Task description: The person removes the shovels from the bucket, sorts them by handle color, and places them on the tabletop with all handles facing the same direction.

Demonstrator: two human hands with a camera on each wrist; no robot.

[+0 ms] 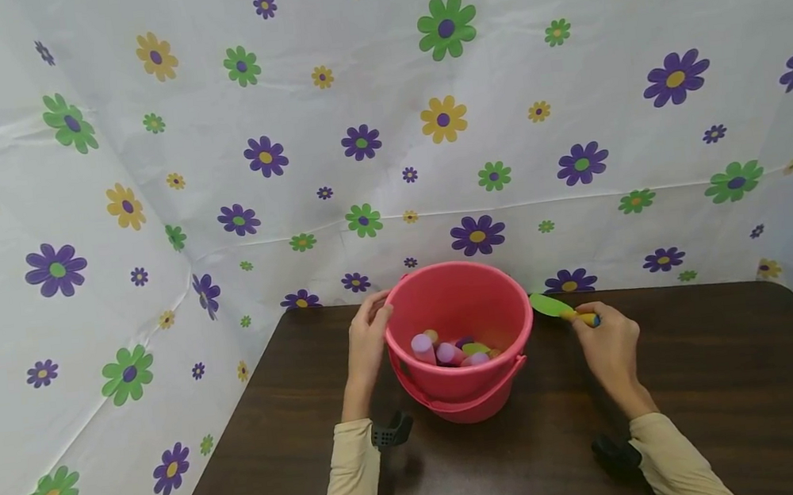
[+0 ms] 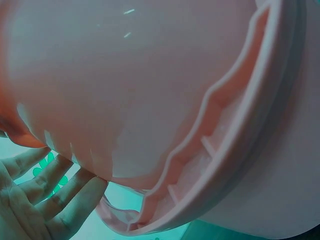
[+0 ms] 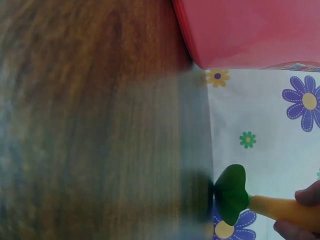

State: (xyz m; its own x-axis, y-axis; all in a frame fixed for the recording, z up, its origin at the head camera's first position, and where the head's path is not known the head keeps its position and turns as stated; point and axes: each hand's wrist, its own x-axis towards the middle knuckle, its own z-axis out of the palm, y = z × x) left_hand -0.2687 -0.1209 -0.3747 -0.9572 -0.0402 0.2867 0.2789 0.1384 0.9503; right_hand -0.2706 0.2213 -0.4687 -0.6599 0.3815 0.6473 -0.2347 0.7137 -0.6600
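A pink bucket (image 1: pixel 463 388) stands upright on the table with its handle hanging down at the front. My left hand (image 1: pixel 369 338) is at the bucket's left rim; in the left wrist view its fingers (image 2: pixel 80 200) lie fairly straight against the bucket's outer wall. To the right of the bucket, my right hand (image 1: pixel 609 338) grips a toy shovel (image 1: pixel 551 305) by its yellow handle, the green blade pointing left toward the bucket. In the right wrist view the shovel's green blade (image 3: pixel 232 195) shows beside the table edge.
Inside the bucket lie several toys, among them pink pieces with light purple ends (image 1: pixel 423 345). The dark wooden table (image 1: pixel 724 375) runs back to a white flowered cloth (image 1: pixel 380 82) that hangs behind and to the left.
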